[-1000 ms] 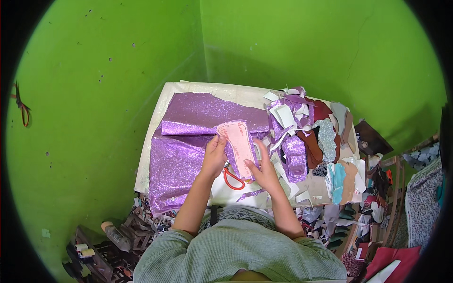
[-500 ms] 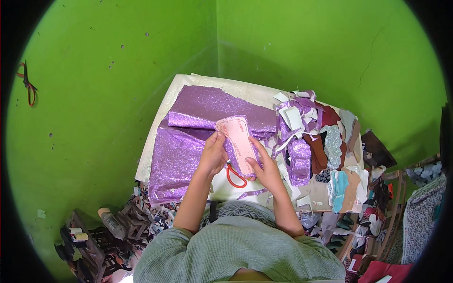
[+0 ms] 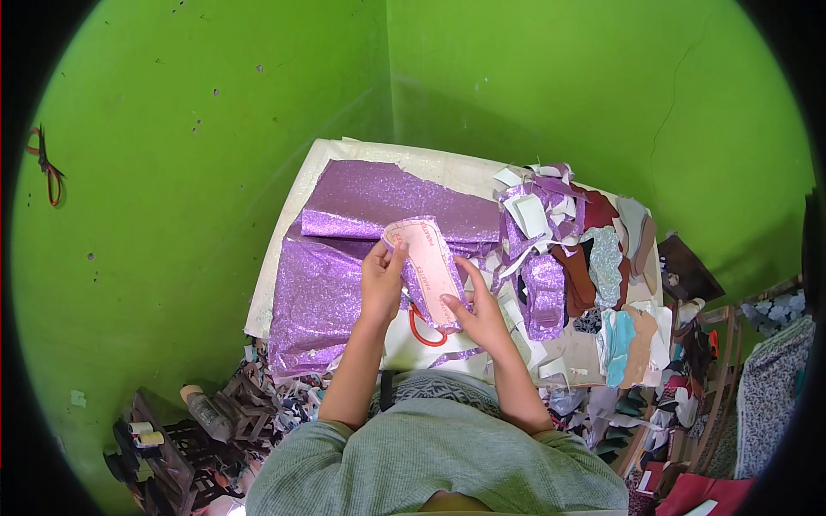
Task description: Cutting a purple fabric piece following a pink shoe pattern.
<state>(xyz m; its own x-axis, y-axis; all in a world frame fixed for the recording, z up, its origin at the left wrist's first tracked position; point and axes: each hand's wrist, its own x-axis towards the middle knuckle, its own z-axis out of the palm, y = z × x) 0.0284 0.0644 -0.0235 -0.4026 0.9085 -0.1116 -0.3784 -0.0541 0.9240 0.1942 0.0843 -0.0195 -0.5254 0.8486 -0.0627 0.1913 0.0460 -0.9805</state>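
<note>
2 hands (image 3: 381, 282) (image 3: 483, 322) hold pink sole-shaped pc (image 3: 428, 268) — red loop handle (image 3: 416, 332) nr.

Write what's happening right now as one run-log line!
left hand: holding pink sole-shaped piece, upper left; right hand: holding same piece, lower right; purple glittery sheet: on table, left; scraps: on table, right

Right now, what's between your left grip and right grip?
A pink, sole-shaped piece bridges the left grip and right grip, in the head view.

Insole (image 3: 428, 268) over table (image 3: 439, 165), sheet (image 3: 317, 297) left, scraps (image 3: 532, 215) right
</note>
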